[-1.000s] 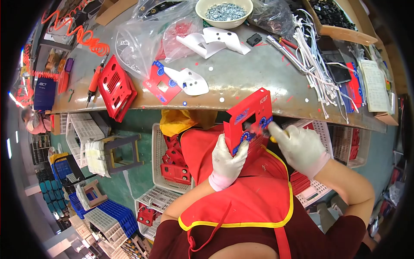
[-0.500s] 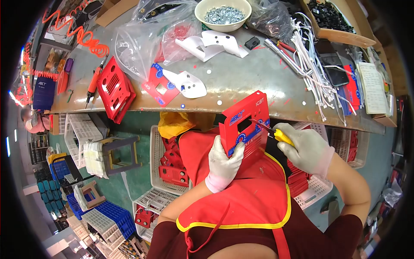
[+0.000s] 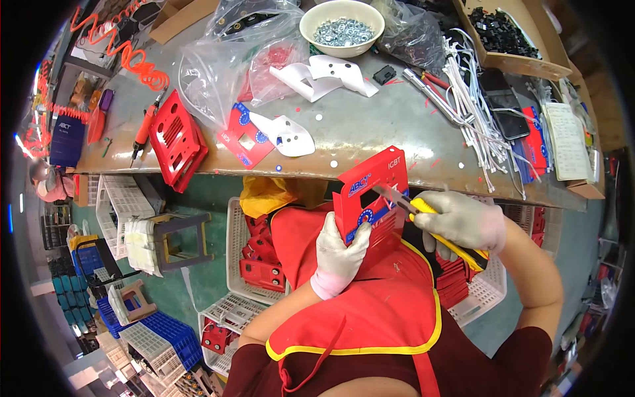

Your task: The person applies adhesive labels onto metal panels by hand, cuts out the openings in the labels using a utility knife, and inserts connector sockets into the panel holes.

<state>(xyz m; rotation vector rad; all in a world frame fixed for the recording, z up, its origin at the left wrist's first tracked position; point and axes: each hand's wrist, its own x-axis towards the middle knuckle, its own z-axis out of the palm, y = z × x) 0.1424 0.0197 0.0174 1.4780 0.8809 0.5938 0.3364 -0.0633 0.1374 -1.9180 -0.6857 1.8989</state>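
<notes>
Gloved in white, my left hand [image 3: 339,255] grips the lower left edge of a red metal panel [image 3: 377,175], which is tilted up in front of the apron and bears a blue and white label. My right hand [image 3: 463,221] is closed around a yellow and black utility knife [image 3: 456,246]. The knife's blade points left, at the cutout in the panel's face; whether it touches the panel is too small to tell. Some fingertips of my right hand are hidden behind the handle.
On the metal table [image 3: 370,126] lie stacked red panels [image 3: 177,140], a loose label sheet [image 3: 243,139], white backing paper [image 3: 284,135], a bowl of nuts [image 3: 342,26], cable ties [image 3: 473,112] and an orange screwdriver [image 3: 143,130]. White crates [image 3: 233,264] stand below the table.
The knife has turned so that its long handle shows, and my right hand has shifted its hold on it. The panel has come slightly lower in view, still in my left hand.
</notes>
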